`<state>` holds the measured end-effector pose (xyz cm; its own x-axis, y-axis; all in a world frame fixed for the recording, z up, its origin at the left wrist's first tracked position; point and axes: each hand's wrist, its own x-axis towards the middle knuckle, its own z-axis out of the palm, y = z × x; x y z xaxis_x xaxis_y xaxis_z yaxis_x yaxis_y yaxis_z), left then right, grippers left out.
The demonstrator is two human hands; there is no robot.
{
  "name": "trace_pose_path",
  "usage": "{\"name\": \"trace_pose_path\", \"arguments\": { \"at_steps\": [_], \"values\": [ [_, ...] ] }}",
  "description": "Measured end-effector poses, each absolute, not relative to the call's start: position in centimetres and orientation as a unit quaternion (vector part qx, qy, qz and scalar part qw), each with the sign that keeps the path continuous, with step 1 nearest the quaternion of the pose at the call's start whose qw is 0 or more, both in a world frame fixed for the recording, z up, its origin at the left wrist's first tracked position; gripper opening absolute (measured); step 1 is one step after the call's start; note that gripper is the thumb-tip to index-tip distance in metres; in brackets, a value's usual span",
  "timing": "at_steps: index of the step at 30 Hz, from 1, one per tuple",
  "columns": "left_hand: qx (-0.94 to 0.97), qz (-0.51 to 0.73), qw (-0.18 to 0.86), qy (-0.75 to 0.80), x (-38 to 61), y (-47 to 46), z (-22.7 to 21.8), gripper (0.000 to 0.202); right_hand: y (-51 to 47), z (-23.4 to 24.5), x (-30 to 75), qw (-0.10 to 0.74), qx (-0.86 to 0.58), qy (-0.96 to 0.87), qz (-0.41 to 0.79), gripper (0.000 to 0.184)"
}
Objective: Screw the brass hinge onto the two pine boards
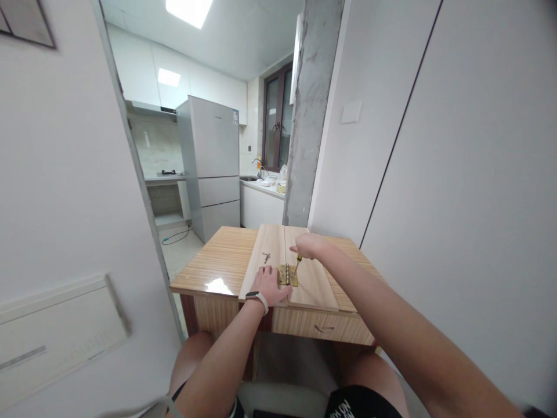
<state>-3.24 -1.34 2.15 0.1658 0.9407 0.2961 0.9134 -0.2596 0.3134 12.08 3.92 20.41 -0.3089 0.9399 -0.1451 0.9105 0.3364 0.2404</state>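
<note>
Two pale wooden boards (310,293) lie side by side on the desk, with a brass hinge (288,275) laid across the seam between them. My right hand (308,245) is closed round the handle of a screwdriver (299,259), its shaft slanting down to the hinge's right leaf. Pressing flat on the left board, my left hand (268,285) has its fingers spread beside the hinge, the thumb near its lower edge. A few small screws (267,256) lie on the left board, beyond my left fingertips.
The wood-grain desk (217,255) has a drawer with a handle (324,329) at its front. White walls stand close on both sides. Past the doorway are a grey refrigerator (217,145) and a counter with a sink (249,178).
</note>
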Motion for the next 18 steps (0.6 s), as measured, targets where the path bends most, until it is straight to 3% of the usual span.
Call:
{"name": "trace_pose_path", "arguments": {
  "at_steps": [12, 16, 18],
  "values": [
    [0.762, 0.203, 0.034, 0.615, -3.13, -1.62, 2.57, 0.071, 3.07, 21.25, 11.81, 0.169, 0.484, 0.856, 0.073, 0.028],
    [0.762, 0.200, 0.045, 0.615, -3.12, -1.64, 2.65, 0.072, 3.74, 20.64, 12.14, 0.130, 0.490, 0.861, 0.042, 0.022],
    [0.761, 0.196, 0.050, 0.616, -3.12, -1.65, 2.68, 0.074, 3.94, 20.32, 12.24, 0.110, 0.496, 0.860, 0.044, 0.028]
  ]
}}
